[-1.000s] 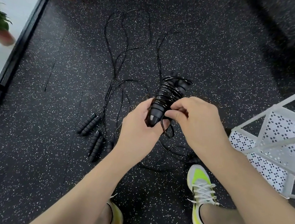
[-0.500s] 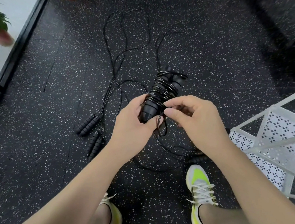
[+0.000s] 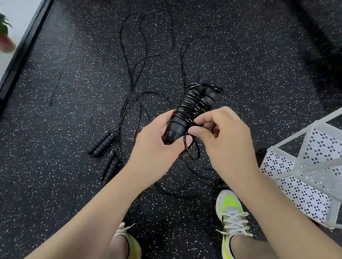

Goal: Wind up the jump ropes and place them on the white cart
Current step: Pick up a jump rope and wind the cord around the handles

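Winding a black jump rope (image 3: 192,108) around its paired handles, a person holds the bundle above the speckled rubber floor (image 3: 262,65), the left hand (image 3: 155,142) curled round the handles' lower ends and the right hand (image 3: 223,141) pinching the thin cord just beside them. Each grip is therefore clamped: the left on the handles, the right on the cord. A loose tail of cord trails from the bundle to the floor near a yellow-and-white sneaker (image 3: 231,227). Two more ropes lie uncoiled ahead, their ribbed handles (image 3: 105,151) side by side. The white cart (image 3: 322,170), with perforated shelves, stands to the right, with no rope visible on it. The glossy cord looks light, springy and slick, likely to unwind if released; the ribbed handles seem the surest place to hold, with the last turn tucked under before carrying.
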Tool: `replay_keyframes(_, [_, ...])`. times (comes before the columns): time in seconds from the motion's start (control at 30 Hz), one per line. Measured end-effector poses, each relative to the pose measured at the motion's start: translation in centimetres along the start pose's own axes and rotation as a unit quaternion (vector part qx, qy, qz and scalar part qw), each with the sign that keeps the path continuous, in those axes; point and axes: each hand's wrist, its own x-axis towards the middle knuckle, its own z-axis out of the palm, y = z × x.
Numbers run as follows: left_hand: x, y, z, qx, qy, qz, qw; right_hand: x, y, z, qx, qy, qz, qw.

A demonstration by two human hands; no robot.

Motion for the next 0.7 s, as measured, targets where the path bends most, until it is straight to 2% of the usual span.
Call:
replay_keyframes(0.2, [-0.1, -0.1, 0.1, 0.005, -0.006, 0.018, 1.0, -0.2, -0.9, -0.5, -0.154, -0.017, 0.026, 0.988])
replay_keyframes(0.27, [-0.1, -0.2, 0.2, -0.004, -0.012, 0.013, 1.0, 0.0, -0.7, -0.6, -0.123, -0.023, 0.01, 0.992])
replay_keyframes(0.43, [-0.1, 0.1, 0.2, -0.019, -0.025, 0.023, 0.999, 0.4, -0.5, -0.9, 0.068, -0.034, -0.003, 0.997])
replay_keyframes(0.57, [-0.1, 0.2, 0.1, 0.018, -0.029, 0.048, 0.998, 0.1, 0.0, -0.5, 0.058, -0.03, 0.011, 0.998])
replay_keyframes(0.7, [-0.1, 0.4, 0.1, 0.038, -0.02, 0.067, 0.997, -0.3, 0.1, 0.2, 0.023, 0.016, -0.011, 1.0])
